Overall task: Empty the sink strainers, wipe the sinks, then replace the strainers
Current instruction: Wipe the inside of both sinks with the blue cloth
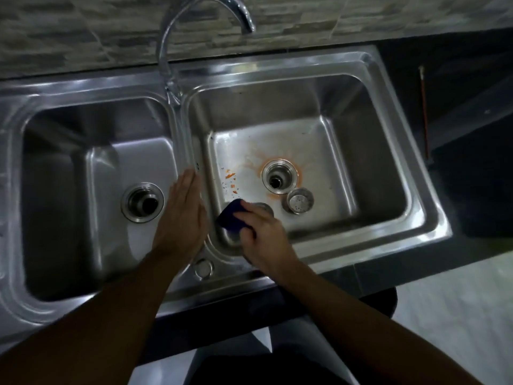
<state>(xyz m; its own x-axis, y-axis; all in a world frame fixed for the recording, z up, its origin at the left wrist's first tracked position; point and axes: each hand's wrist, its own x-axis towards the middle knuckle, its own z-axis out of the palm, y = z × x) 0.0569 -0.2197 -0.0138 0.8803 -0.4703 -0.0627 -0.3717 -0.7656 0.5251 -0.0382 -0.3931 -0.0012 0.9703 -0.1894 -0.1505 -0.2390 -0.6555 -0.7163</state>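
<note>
Two strainers: the first strainer point(300, 200) sits on the floor of the right basin point(374, 168), just beside its open drain point(279, 177); the second strainer point(263, 207) is half hidden under my right hand point(263, 234).
Hands: my right hand grips a dark blue cloth point(229, 218) in the basin's near-left corner; my left hand point(181, 215) is flat, fingers straight, over the divider point(184, 140).
Wiping: sweep firmly from this corner toward the drain, gathering the orange scraps point(230, 177) and stain ring point(255, 159).
In the way: both strainers crowd my stroke; the faucet point(177, 51) arches above the far edge.
Left basin point(69, 190): no strainer in its drain.
</note>
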